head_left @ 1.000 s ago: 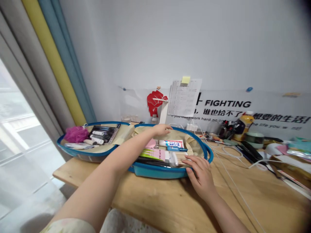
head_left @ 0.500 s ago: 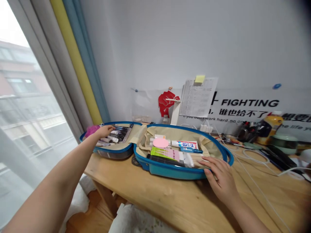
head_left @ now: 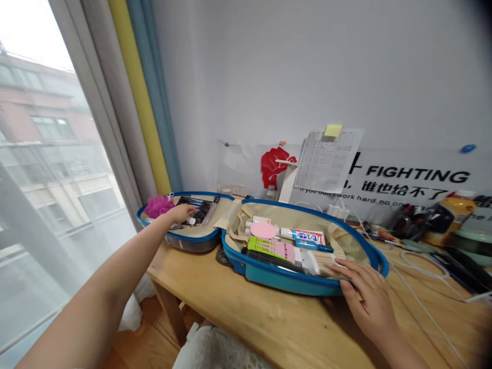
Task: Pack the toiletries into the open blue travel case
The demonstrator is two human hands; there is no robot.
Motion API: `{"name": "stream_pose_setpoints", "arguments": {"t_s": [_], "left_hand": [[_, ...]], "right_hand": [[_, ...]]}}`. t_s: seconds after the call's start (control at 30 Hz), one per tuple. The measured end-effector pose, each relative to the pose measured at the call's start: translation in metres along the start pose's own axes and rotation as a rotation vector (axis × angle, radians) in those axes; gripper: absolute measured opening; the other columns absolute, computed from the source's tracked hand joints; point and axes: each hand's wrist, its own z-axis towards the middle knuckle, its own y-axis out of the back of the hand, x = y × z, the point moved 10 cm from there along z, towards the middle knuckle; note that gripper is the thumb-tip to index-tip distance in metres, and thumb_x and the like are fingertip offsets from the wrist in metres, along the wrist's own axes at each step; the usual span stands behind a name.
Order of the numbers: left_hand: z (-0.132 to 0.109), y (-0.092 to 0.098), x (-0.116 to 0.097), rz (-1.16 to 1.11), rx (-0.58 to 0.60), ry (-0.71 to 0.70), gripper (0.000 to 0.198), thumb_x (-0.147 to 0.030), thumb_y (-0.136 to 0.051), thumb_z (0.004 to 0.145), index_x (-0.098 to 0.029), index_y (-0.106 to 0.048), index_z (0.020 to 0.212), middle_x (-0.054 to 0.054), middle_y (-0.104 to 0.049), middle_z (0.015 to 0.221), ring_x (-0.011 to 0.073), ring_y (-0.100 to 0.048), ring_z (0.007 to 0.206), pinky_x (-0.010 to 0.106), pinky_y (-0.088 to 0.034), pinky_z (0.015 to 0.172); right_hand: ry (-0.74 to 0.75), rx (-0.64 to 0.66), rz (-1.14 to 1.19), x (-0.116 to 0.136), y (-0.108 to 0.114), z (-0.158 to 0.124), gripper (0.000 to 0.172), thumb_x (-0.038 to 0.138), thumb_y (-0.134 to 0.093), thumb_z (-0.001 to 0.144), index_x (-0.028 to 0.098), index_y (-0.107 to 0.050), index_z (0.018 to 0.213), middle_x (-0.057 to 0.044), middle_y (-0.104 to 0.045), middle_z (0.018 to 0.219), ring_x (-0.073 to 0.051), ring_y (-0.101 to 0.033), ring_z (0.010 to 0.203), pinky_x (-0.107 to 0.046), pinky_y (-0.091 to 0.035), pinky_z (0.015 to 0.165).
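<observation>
the right hand [head_left: 369,294] lies over the blue rim of the case [head_left: 288,287] at its right end, fingers loosely spread and clenched on nothing, their tips beside the sticks [head_left: 325,264]. the case lies open on the table [head_left: 269,318], its two halves side by side. along the near wall of the right half is a black pack [head_left: 272,260], then a green and pink tube [head_left: 272,248]; behind them are a blue tube [head_left: 313,246], the toothpaste [head_left: 309,236] and a pink disc [head_left: 263,230].

the left hand [head_left: 183,213] is inside the left half, fingers down by a small white bottle [head_left: 191,221]; i cannot tell whether they grasp it. a brush pack [head_left: 203,209] lies just to the right of this hand, a purple pouf [head_left: 159,206] to its left.

behind the case are a white stand [head_left: 288,183] and a clear bottle [head_left: 271,193]. on the wall, papers [head_left: 328,161] overlap a poster [head_left: 418,174] reading "fighting". a yellow curtain [head_left: 138,102] hangs at the left.
</observation>
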Motion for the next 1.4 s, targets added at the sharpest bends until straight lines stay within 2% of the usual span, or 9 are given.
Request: {"name": "stream_pose_setpoints", "arguments": {"t_s": [0.13,0.27,0.5,0.77,0.9,1.1,1.27,1.33,1.4], "left_hand": [[-0.007,-0.002,0.028,0.110,0.060,0.098,0.052,-0.021,-0.054,0.073,-0.018,-0.058,0.125,0.013,-0.063,0.122,0.0262,-0.062,0.106,0.031,-0.046,0.089],[-0.020,-0.010,0.044,0.192,0.131,0.123,0.051,-0.022,-0.060,0.068,-0.020,-0.062,0.119,0.013,-0.064,0.119,0.0282,-0.062,0.105,0.032,-0.047,0.088],[-0.021,-0.013,0.033,0.280,0.167,0.059,0.042,-0.027,-0.059,0.072,-0.023,-0.064,0.113,0.010,-0.067,0.115,0.0257,-0.062,0.102,0.029,-0.046,0.083],[-0.021,-0.014,0.024,0.344,0.210,-0.025,0.040,-0.024,-0.056,0.072,-0.026,-0.067,0.111,0.005,-0.070,0.106,0.0222,-0.065,0.092,0.026,-0.046,0.078],[-0.026,-0.014,0.022,0.373,0.205,-0.078,0.044,-0.030,-0.055,0.074,-0.025,-0.063,0.117,0.008,-0.067,0.114,0.0242,-0.063,0.098,0.028,-0.045,0.082],[-0.034,-0.012,0.019,0.392,0.188,-0.130,0.044,-0.031,-0.046,0.082,-0.022,-0.056,0.124,0.013,-0.068,0.110,0.0267,-0.065,0.094,0.034,-0.047,0.081],[-0.041,0.007,0.012,0.397,0.110,-0.229,0.036,-0.030,-0.040,0.087,-0.018,-0.060,0.114,0.014,-0.067,0.108,0.0276,-0.062,0.099,0.037,-0.042,0.090],[-0.043,0.025,0.010,0.387,0.036,-0.243,0.039,-0.032,-0.034,0.091,-0.016,-0.056,0.118,0.015,-0.064,0.111,0.0270,-0.062,0.099,0.037,-0.042,0.090],[-0.045,0.051,0.003,0.346,-0.084,-0.223,0.043,-0.036,-0.027,0.094,-0.016,-0.051,0.123,0.015,-0.061,0.115,0.0256,-0.061,0.100,0.035,-0.043,0.089]], "right_hand": [[0.001,-0.004,0.004,0.001,0.001,0.001,0.026,0.034,-0.041,0.090,0.026,-0.064,0.099,-0.004,-0.067,0.101,-0.021,-0.060,0.094,-0.039,-0.041,0.082],[0.001,0.002,-0.003,0.000,0.000,0.000,0.026,0.034,-0.040,0.090,0.026,-0.063,0.099,-0.004,-0.067,0.102,-0.022,-0.060,0.094,-0.040,-0.041,0.083],[0.002,0.001,-0.001,0.000,-0.001,0.000,0.026,0.033,-0.040,0.090,0.026,-0.063,0.101,-0.004,-0.067,0.102,-0.022,-0.060,0.095,-0.039,-0.041,0.083],[-0.002,0.005,-0.014,0.001,0.000,0.000,0.025,0.031,-0.041,0.090,0.026,-0.062,0.101,-0.004,-0.067,0.103,-0.021,-0.060,0.096,-0.039,-0.040,0.084],[-0.019,0.009,-0.007,0.001,0.000,0.000,0.025,0.032,-0.041,0.090,0.026,-0.062,0.100,-0.003,-0.067,0.102,-0.020,-0.060,0.095,-0.038,-0.041,0.083],[-0.051,0.016,0.007,-0.002,0.000,0.000,0.027,0.035,-0.040,0.089,0.026,-0.064,0.098,-0.003,-0.068,0.101,-0.020,-0.060,0.094,-0.038,-0.042,0.084],[-0.054,0.010,0.010,-0.002,0.000,0.000,0.027,0.035,-0.040,0.090,0.026,-0.065,0.097,-0.004,-0.068,0.100,-0.020,-0.060,0.093,-0.038,-0.042,0.083],[-0.050,0.013,0.013,-0.002,-0.001,-0.001,0.027,0.035,-0.041,0.090,0.026,-0.065,0.097,-0.004,-0.068,0.101,-0.020,-0.060,0.094,-0.038,-0.042,0.083],[-0.051,0.020,0.017,-0.003,-0.002,-0.001,0.026,0.035,-0.042,0.089,0.026,-0.065,0.098,-0.004,-0.068,0.102,-0.020,-0.060,0.095,-0.038,-0.042,0.083]]}}
